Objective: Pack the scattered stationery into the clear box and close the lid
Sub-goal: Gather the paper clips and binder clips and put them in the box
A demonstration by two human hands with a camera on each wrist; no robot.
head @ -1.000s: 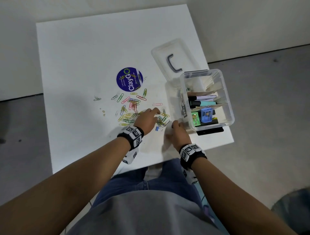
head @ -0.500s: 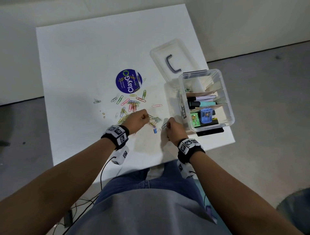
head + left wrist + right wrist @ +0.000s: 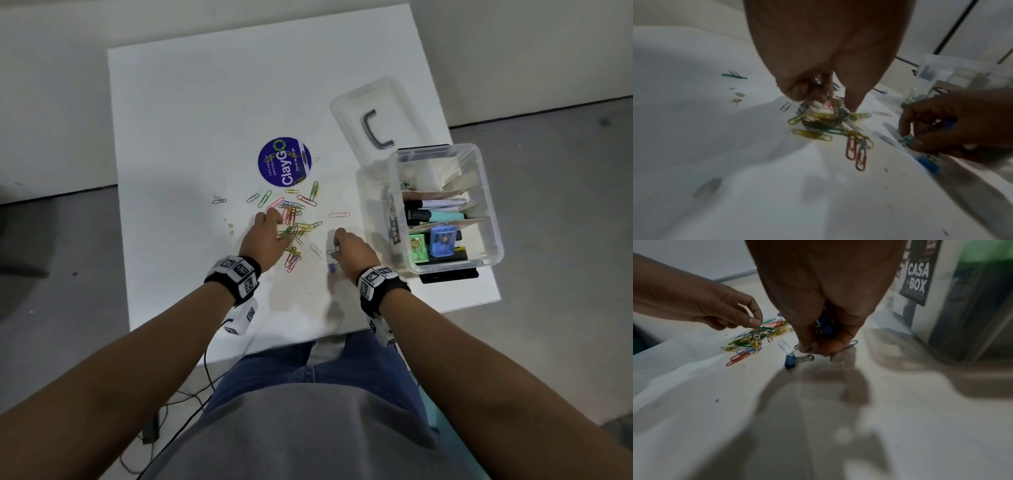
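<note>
On the white table [image 3: 191, 113], right of both hands, stands the clear box [image 3: 493, 219], lid [image 3: 346, 102] off behind it. Left hand [image 3: 265, 240] pinches clips from the paper clip pile [image 3: 294, 222]. Right hand [image 3: 354, 251] clutches blue binder clips, visible only in the right wrist view; another binder clip [image 3: 790, 361] lies just beneath its fingertips.

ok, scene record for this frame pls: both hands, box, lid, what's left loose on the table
left hand: over the paper clip pile, fingertips pinching clips
right hand: curled round small clips, blue binder clips in the palm
clear box: open, holds pens and a blue sharpener in divided sections
lid: off, flat on the table behind the box
loose: coloured paper clips, one blue binder clip, round ClayGo sticker
</note>
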